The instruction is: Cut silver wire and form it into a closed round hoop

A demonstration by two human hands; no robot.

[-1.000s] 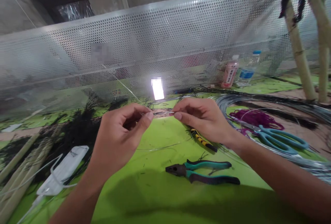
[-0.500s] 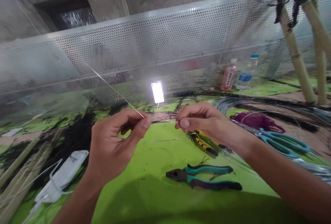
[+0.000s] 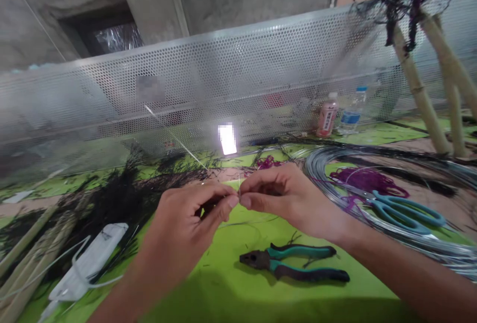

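Note:
My left hand point(image 3: 194, 213) and my right hand point(image 3: 286, 196) meet above the green tabletop, thumbs and forefingers pinched tip to tip. Between them is a thin wire point(image 3: 239, 183); a short bit of it stands up from the fingertips, and the rest is mostly covered by the fingers. Below the hands lie teal-and-black pliers point(image 3: 274, 265), their jaws pointing left. A pale straight strand point(image 3: 179, 141) slants up to the left behind my left hand; whether it joins the held wire I cannot tell.
To the right are a coil of wire point(image 3: 316, 161), purple cord point(image 3: 372, 181) and blue-handled scissors point(image 3: 380, 203). Two bottles point(image 3: 327, 117) stand by the perforated metal screen point(image 3: 231, 79). On the left lie black fibres point(image 3: 115, 199), a white power strip point(image 3: 89, 258) and bamboo poles point(image 3: 40, 248).
My hands have come together, closing the gap where the wire stretched between them; my left hand moved right. The yellow-and-black pliers are now hidden. The view has tilted up slightly.

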